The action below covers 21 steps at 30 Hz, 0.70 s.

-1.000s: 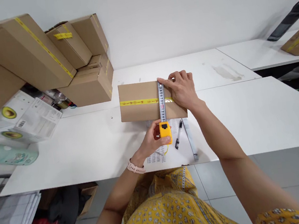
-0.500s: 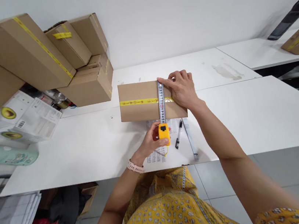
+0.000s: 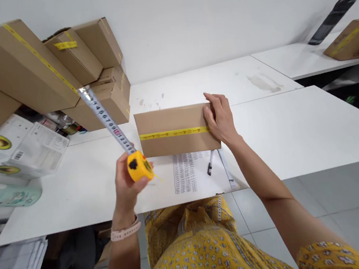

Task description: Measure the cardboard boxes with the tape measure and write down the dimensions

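As the white table (image 3: 282, 129) bears a carton (image 3: 171, 120), tiles (image 3: 309, 198) lie below.

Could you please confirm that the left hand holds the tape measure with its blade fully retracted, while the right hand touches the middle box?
Not quite: the head view shows the blade extended, not retracted. The left hand does hold the tape measure, and the right hand touches the middle box.

Covered and cropped
The box (image 3: 171, 120) hides the far ends of pen (image 3: 210, 166) and paper (image 3: 203, 185); the print (image 3: 184, 174) is unreadably small; the left edge cuts the bottle (image 3: 7, 193).
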Motion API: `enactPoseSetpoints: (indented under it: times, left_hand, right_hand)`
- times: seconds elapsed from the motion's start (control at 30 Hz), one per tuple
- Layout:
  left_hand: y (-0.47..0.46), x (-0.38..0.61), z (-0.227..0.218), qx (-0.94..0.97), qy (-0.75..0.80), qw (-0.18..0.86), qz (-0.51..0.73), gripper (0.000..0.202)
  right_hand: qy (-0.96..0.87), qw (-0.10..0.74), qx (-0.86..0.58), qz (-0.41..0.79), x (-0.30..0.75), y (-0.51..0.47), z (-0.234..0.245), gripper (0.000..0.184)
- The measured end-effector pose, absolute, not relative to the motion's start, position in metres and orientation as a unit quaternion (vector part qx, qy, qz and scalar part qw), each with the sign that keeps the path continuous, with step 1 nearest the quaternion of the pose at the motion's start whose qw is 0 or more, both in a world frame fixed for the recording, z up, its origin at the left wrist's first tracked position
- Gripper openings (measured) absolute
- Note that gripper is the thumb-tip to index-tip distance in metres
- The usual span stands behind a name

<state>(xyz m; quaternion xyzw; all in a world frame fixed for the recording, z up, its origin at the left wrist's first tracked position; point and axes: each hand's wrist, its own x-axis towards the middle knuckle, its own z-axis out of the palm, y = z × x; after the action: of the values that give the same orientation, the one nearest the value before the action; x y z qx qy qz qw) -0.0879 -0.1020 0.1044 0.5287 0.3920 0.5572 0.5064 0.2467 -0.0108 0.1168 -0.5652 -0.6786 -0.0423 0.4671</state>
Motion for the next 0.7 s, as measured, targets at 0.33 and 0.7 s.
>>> enactPoseSetpoints:
  times: [0.33, 0.7]
  left_hand:
    - [-0.075, -0.099, 0.059, 0.492, 0.459, 0.565, 0.477, 0.075]
    - [-0.037, -0.102, 0.124, 0.630, 0.481, 0.296, 0.533, 0.084]
  right_hand:
    - [-0.589, 0.536, -0.596, 0.098, 0.246, -0.072, 0.064, 0.044]
    - [-0.600, 0.591, -0.535, 0.071, 0.234, -0.060, 0.025, 0.040]
